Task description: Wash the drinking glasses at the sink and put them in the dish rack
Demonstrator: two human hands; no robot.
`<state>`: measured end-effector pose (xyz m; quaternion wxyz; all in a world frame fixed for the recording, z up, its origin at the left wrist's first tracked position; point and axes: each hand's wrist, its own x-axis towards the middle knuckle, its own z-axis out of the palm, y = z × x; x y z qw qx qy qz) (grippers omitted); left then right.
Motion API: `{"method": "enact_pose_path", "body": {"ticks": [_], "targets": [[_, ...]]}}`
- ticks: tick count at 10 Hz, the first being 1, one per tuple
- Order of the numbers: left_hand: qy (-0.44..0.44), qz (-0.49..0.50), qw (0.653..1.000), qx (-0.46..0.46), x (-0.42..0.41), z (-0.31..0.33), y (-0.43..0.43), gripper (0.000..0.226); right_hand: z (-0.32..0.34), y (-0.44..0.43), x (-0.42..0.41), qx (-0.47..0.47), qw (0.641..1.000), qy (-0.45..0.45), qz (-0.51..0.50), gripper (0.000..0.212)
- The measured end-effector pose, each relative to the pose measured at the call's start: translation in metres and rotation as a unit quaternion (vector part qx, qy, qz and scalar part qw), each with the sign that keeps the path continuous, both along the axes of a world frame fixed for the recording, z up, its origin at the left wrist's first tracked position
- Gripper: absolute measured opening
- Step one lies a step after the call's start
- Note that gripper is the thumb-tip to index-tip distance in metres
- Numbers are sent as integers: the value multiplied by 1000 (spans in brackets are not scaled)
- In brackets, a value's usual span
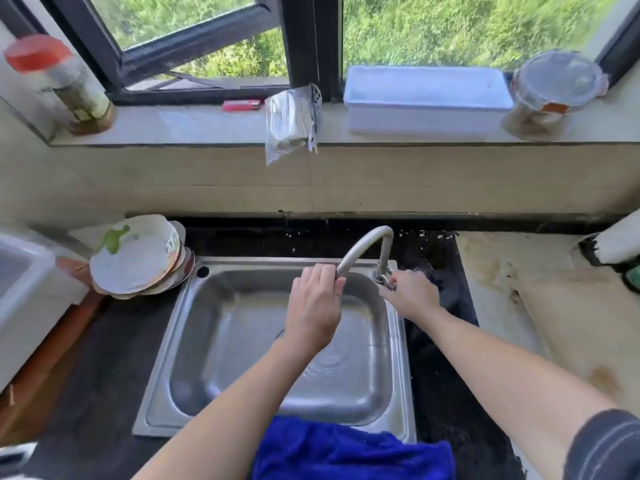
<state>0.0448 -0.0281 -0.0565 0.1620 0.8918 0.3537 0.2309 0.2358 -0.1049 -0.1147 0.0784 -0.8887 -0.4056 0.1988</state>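
A steel sink (214, 344) lies below me with a curved steel faucet (367, 242) at its back right corner. My left hand (313, 306) grips the spout's outlet end over the basin. At the faucet's base my right hand (412, 294) pinches the tap handle (384, 280). I cannot make out any running water. No drinking glass and no dish rack are in view.
A stack of plates (138, 259) stands left of the sink. A blue towel (353, 452) hangs over the sink's front edge. On the sill are a white tub (426, 102), a lidded bowl (554, 91), a plastic bag (291, 123), a red lighter (240, 105) and a red-capped jar (59, 77). A white box (24, 289) sits at far left.
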Motion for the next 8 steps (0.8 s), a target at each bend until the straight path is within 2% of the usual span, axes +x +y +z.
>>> {"method": "enact_pose_path", "body": {"ticks": [1, 2, 4, 6, 7, 8], "targets": [[-3, 3, 1000, -11, 1, -4, 3, 28, -5, 2, 5, -12, 1000, -16, 12, 29], [-10, -4, 1000, -22, 1, -6, 3, 28, -5, -1, 12, 0, 1000, 5, 3, 28], [0, 2, 999, -42, 3, -7, 1, 30, -6, -6, 32, 58, 990, 115, -59, 24], [28, 17, 998, -56, 2, 2, -6, 36, -1, -7, 38, 38, 982, 168, -78, 26], [52, 20, 997, -53, 2, 5, -7, 39, 15, -11, 38, 27, 983, 162, -75, 30], [62, 34, 995, -66, 2, 5, -8, 24, 44, -15, 43, 112, 982, 104, -113, 30]]}}
